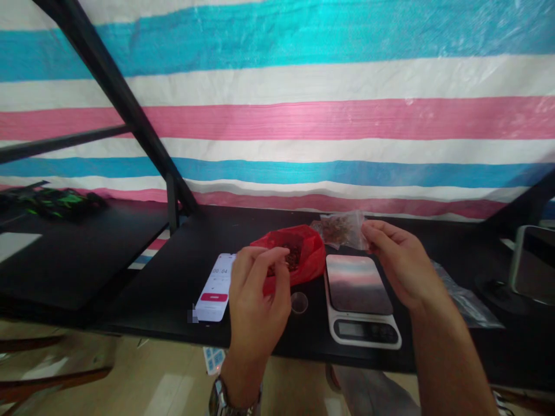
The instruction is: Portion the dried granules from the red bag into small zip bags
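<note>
My left hand [259, 289] is over the near side of an open red plastic bag [313, 254], thumb and forefinger drawn together. Whether anything sits between those fingertips is too small to make out. Small dark reddish-brown pieces [295, 257] fill the red bag. My right hand [396, 257] pinches the right edge of a small clear zip bag [342, 228] with brown dried bits inside. Below that hand lies a white kitchen scale [362, 300] with a shiny plate and a dark display. A small clear round cup or lid [299, 303] rests between the red bag and the scale.
Left of the red bag lies a phone [215, 286] showing a timer. Empty-looking clear plastic bags [466, 297] lie right of my forearm. At the far right stands a dark-screened device [535, 263]. A striped tarp [329, 121] hangs behind the black table [173, 289].
</note>
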